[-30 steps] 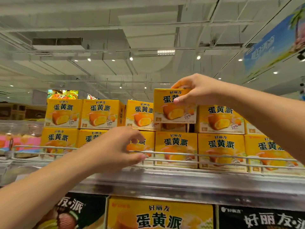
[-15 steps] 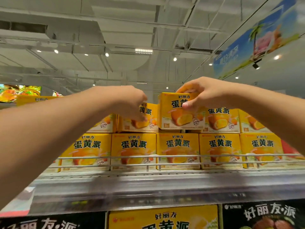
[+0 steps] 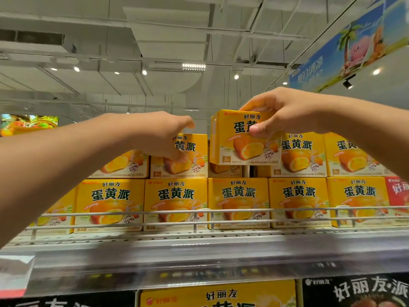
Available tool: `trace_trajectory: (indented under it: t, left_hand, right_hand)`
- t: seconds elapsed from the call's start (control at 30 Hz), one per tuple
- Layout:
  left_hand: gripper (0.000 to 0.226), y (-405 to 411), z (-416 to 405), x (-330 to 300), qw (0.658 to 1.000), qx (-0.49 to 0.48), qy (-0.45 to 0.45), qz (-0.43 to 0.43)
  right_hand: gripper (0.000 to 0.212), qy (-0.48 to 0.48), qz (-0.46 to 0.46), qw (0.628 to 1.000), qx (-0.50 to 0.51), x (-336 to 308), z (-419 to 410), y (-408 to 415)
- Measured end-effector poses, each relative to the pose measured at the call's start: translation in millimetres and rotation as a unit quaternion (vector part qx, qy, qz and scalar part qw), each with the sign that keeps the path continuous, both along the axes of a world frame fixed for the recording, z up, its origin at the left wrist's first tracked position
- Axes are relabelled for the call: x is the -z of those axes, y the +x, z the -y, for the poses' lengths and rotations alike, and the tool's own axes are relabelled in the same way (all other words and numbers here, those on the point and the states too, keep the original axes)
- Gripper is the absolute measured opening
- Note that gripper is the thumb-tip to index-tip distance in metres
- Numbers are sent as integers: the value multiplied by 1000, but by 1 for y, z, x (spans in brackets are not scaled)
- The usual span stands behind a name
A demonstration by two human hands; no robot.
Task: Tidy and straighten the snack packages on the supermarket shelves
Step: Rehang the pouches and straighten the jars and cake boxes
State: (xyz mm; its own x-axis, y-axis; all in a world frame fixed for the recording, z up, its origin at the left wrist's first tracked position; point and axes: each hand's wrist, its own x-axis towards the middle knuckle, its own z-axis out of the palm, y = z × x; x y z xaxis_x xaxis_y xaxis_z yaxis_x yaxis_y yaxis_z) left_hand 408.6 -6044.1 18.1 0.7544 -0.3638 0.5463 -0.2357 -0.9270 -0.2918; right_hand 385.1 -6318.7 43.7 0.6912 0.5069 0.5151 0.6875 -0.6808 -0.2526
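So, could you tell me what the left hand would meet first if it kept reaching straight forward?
Probably the yellow cardboard snack box in the upper row: the left hand already has its fingers at that box's front, though actual contact is unclear.

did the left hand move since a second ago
Yes. The left hand rose from the wire rail by the bottom-row boxes to an upper-row box.

Shelf [image 3: 221, 244] under yellow boxes [image 3: 239, 200]
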Motion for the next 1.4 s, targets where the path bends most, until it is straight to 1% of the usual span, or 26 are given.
trace_trajectory:
  t: [0.17,0.3,0.47,0.53,0.63,0.67,0.7,0.77,0.87,0.9,0.97,1.0,1.07,1.13,1.2,1.3,1.4]
  left_hand:
    - [67,-4,0,1,1000,-1,2,6]
    - [64,-5,-2,2,1000,-12,0,-9]
    - [57,-5,-5,3,998,27,-35,-37]
    - [64,-7,-6,3,998,33,-35,-42]
    - [83,-13,-12,3,996,34,-54,-55]
    - [84,-14,-15,4,997,25,-54,-56]
    - [80,-14,-17,5,997,17,-48,-56]
    - [67,-10,-19,8,997,23,-46,-51]
    - [60,-6,-17,9,997,50,-50,-33]
    - [64,-6,-15,8,997,55,-49,-28]
    - [81,-9,-14,7,997,57,-50,-23]
    - [87,-10,-16,7,997,57,-49,-19]
    - [94,-13,-25,8,997,58,-54,1]
    - [100,-17,-39,11,997,42,-65,14]
    - [103,-19,-50,17,997,26,-72,18]
    - [101,-18,-53,28,997,20,-64,28]
    - [95,-14,-48,32,997,18,-55,49]
  right_hand:
    - [33,-9,12,1000,21,4,-8,8]
    - [37,-75,30,994,77,13,-17,16]
    - [37,-150,37,980,129,16,-21,21]
    - [43,-174,56,973,142,14,-20,19]
    - [65,-172,83,970,148,12,-16,14]
    - [64,-169,85,970,150,12,-15,14]
    - [58,-169,85,970,151,13,-15,13]
    - [43,-172,94,967,161,16,-16,15]
    - [39,-174,116,962,173,21,-19,17]
    - [41,-175,120,962,174,22,-19,17]
    - [54,-168,131,963,163,24,-14,18]
    - [62,-152,134,967,153,24,-10,18]
    - [75,-116,133,974,143,21,4,15]
    - [79,-119,117,971,170,17,21,12]
    - [81,-147,94,961,215,17,31,9]
    - [75,-182,96,950,234,24,29,9]
    - [55,-175,117,949,234,25,24,11]
